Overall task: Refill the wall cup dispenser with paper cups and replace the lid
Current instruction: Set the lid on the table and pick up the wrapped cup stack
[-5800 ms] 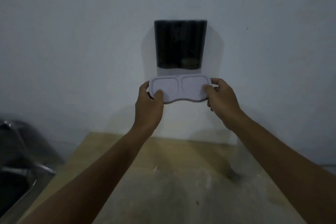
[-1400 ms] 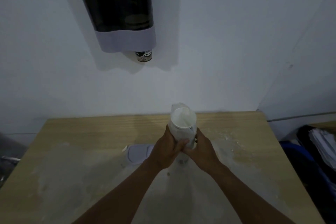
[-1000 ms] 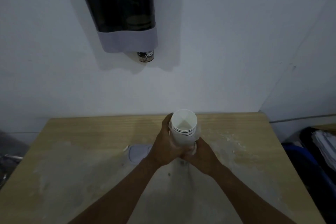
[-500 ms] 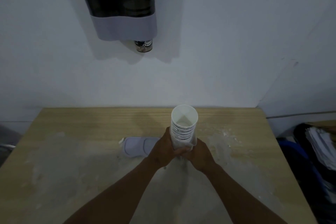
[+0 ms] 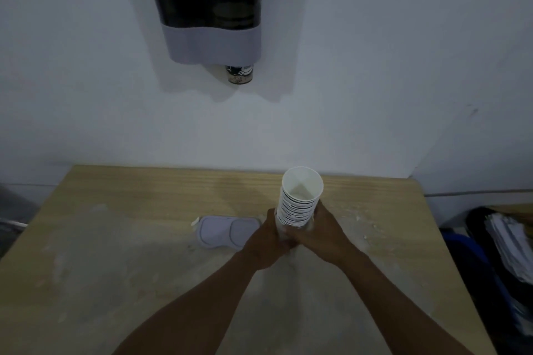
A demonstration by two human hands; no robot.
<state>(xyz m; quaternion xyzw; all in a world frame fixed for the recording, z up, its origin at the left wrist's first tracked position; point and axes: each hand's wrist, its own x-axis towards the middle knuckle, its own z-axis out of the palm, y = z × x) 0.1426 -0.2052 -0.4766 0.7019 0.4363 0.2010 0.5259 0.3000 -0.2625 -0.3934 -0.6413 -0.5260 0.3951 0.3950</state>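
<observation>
Head camera is looking down along two bare forearms that are reaching forward over a pale wooden table (image 5: 121, 253). The left hand (image 5: 266, 241) and the right hand (image 5: 324, 235) are meeting at the base of a stack of paper cups (image 5: 300, 204), both wrapping tightly around its lower part, the fingers of the two hands touching at the front. The stack is standing upright and leaning slightly toward the camera, its open white mouth facing up above the hands, the rims of the nested cups showing as dark-edged rings just over the thumbs. Something clear and crinkled is showing around the stack right at the grip; whether it is a plastic sleeve I cannot tell.

Just left of the grip, the lid (image 5: 227, 232) is lying flat on the table, a pale oval piece with two outlined panels, its right end sitting close to the left hand.

Right of the grip, past the table edge, a pile of papers (image 5: 510, 242) is resting in shadow.

Beyond and above the grip, the cup dispenser (image 5: 207, 6) is hanging on the white wall (image 5: 389, 66), a dark body with a grey band, one cup (image 5: 238, 74) poking out below.
</observation>
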